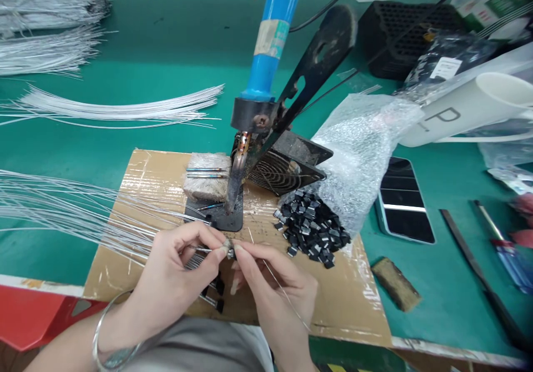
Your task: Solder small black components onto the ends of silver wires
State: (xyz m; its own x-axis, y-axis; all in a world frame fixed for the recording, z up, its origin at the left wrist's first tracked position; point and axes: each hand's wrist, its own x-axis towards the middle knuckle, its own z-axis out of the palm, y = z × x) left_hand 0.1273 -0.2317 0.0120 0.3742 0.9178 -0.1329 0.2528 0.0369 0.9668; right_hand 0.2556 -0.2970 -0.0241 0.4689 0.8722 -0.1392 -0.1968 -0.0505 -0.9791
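Observation:
My left hand (179,277) pinches the end of a white wire and a small black connector (231,251) between thumb and forefinger. Meeting it there, my right hand (277,288) is closed at the fingertips on the connector's other side. A thin silvery wire (280,286) runs through the right hand's fingers, its tip sticking up above them. Below the left fingers lie black connectors (219,305) on wire ends. Just above the hands is the tip of a soldering iron with a blue handle (266,55), held in a stand. My fingers partly hide the connector.
A pile of black connectors (314,227) spills from a bubble-wrap bag (353,139) on the cardboard (333,311). A fan (277,169) stands behind the iron. White wires (75,202) extend left. A phone (406,200), a brown block (396,284) and a screwdriver (510,261) lie right.

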